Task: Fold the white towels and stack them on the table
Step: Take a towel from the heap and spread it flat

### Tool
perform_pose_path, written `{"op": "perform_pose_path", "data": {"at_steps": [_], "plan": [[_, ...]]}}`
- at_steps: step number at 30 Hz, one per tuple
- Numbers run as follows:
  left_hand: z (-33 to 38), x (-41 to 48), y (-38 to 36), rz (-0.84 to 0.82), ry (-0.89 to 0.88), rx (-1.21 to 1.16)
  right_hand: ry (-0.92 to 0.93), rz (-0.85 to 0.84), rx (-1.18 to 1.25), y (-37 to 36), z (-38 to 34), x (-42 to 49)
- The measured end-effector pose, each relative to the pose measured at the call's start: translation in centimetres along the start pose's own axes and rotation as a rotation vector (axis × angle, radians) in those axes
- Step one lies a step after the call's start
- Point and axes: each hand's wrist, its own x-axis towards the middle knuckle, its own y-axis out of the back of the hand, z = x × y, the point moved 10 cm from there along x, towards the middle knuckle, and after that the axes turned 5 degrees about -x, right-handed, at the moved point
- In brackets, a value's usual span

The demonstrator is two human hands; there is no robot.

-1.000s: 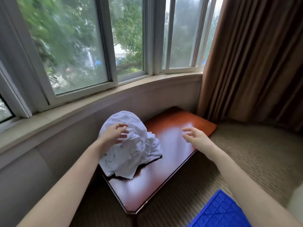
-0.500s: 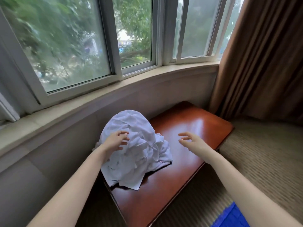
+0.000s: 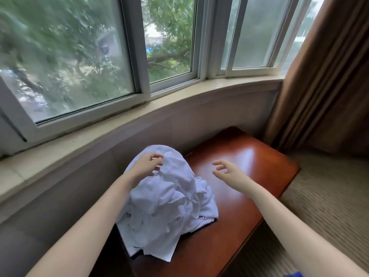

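Change since the earlier frame: the left hand [image 3: 146,164] has shifted toward the far top of the heap. The right hand [image 3: 225,170] stays aloft beside it. The heap is unaltered.

Left hand: on the far crown of the white towels [image 3: 165,200], fingers curled against the cloth. Whether they actually pinch a fold cannot be told.

Right hand: hovers above the bare counter [image 3: 249,156], just right of the heap. Fingers are spread and loosely bent, holding nothing and clear of the cloth.

White towels: one crumpled mound on the left part of the counter, with a corner hanging over the near-left edge. Small printed marks show on the lower folds. The number of towels cannot be counted.

Counter: polished reddish wood, glossy on the right.

Surround: window sill [image 3: 139,124] along the far side, brown curtain [image 3: 319,86] at far right, carpet [image 3: 329,196] to the right.

Progress: judged to be at the very start. No towel is spread, folded or stacked, so all folding and stacking remain. The step in hand is likely drawing one towel out of the mound.
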Motion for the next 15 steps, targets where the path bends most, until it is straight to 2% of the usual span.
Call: {"op": "perform_pose_path", "data": {"at_steps": [6,15], "plan": [[-3.5,3.4,2.7,0.089,0.103,-0.002,0.02,-0.071,0.003,-1.5,0.0,5.8],[-8.9,6.9,5.1,0.346,0.297,-0.094,0.166,-0.272,-0.058,-5.3,0.1,19.0]]}}
